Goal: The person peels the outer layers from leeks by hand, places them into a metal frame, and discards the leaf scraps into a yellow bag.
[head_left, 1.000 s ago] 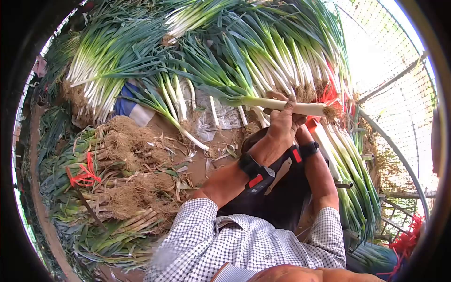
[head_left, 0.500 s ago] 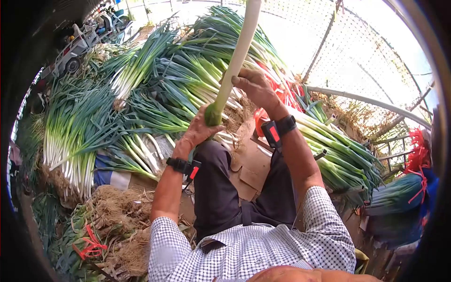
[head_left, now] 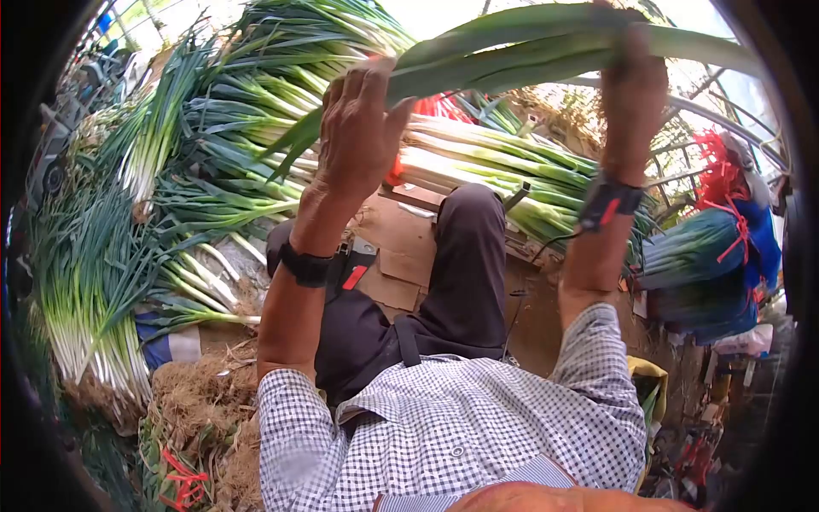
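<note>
A leek (head_left: 512, 64) lies nearly level across the top of the view, its green leaves to the left and its paler shank to the right. My right hand (head_left: 636, 98), blurred by motion, is closed round it where leaves and shank meet. My left hand (head_left: 358, 128) is at the leaf end, fingers stretched and thumb apart. Leaves show on both sides of this hand; whether its palm touches them is hidden. Below and beyond the leek, a bundle of leeks (head_left: 503, 166) lies at the right of my knees.
Large piles of leeks (head_left: 94, 299) spread over the left and back. Trimmed roots (head_left: 200, 397) lie at lower left, near red ties (head_left: 183, 478). Cardboard (head_left: 397, 247) covers the ground between my knees. Red strings (head_left: 721, 171) hang at right above another leek bundle (head_left: 691, 247).
The leek has swung from upright to nearly level. My right hand has moved up and right along with it. My left hand has let go of the green part and risen to the leaves.
</note>
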### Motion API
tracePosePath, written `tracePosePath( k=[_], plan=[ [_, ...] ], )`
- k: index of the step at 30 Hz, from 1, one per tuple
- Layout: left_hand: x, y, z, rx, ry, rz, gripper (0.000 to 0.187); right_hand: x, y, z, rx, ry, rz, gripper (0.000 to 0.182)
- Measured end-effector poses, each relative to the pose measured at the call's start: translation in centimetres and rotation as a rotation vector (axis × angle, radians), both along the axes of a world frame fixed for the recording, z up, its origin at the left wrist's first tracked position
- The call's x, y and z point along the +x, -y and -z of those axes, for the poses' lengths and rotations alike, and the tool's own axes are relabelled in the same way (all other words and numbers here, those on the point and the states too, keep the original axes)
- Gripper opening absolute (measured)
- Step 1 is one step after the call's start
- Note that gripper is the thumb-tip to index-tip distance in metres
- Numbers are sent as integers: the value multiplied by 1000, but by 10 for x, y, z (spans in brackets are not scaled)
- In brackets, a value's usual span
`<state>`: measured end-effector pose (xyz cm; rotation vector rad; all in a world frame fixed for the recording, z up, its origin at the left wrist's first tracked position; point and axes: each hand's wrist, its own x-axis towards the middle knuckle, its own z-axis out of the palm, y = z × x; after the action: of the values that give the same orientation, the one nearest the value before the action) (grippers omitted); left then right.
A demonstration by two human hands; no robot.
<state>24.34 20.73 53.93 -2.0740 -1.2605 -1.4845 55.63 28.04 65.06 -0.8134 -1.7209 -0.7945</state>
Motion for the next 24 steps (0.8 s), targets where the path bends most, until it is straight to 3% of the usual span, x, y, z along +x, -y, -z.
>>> tracePosePath(
  k=[1, 4, 6, 8, 9, 11, 12, 13, 14, 15, 17, 20, 22, 24],
  plan=[
    [3, -11, 16, -36, 21, 26, 43, 46, 7, -34, 38, -38, 79, 29],
    [21, -47, 89, -468, -37, 97, 26, 144, 39, -112, 124, 40, 315, 30],
    [45, -69, 133, -738, -269, 66, 21, 165, 48, -141, 144, 183, 384, 32],
    [72, -94, 192, -833, -365, 131, 20, 143, 43, -147, -151, -118, -154, 39],
    [86, -103, 210, -926, -459, 114, 19, 131, 39, -143, -125, -41, -223, 37],
    [110, -115, 244, -923, -470, 131, 19, 151, 22, -136, -72, 162, 312, 35],
    [119, -120, 257, -924, -474, 133, 19, 148, 10, -130, -206, 299, 237, 35],
    [127, -127, 266, -872, -453, 133, 19, 149, -8, -107, -91, 456, 342, 32],
    [134, -133, 276, -823, -429, 128, 19, 147, -16, -78, -470, 225, 261, 24],
    [139, -138, 284, -775, -404, 120, 19, 201, -48, -44, -596, 394, 221, 29],
    [144, -147, 299, -786, -378, 101, 26, 202, -74, 39, -873, 375, 250, 37],
    [145, -141, 320, -695, -313, 60, 33, 171, -91, 149, -1341, 266, 64, 38],
    [147, -139, 327, -656, -305, 39, 33, 176, -110, 222, -1479, 227, -60, 39],
    [145, -138, 316, -683, -274, 69, 33, 181, -124, 269, -1471, 351, 25, 41]
  ],
)
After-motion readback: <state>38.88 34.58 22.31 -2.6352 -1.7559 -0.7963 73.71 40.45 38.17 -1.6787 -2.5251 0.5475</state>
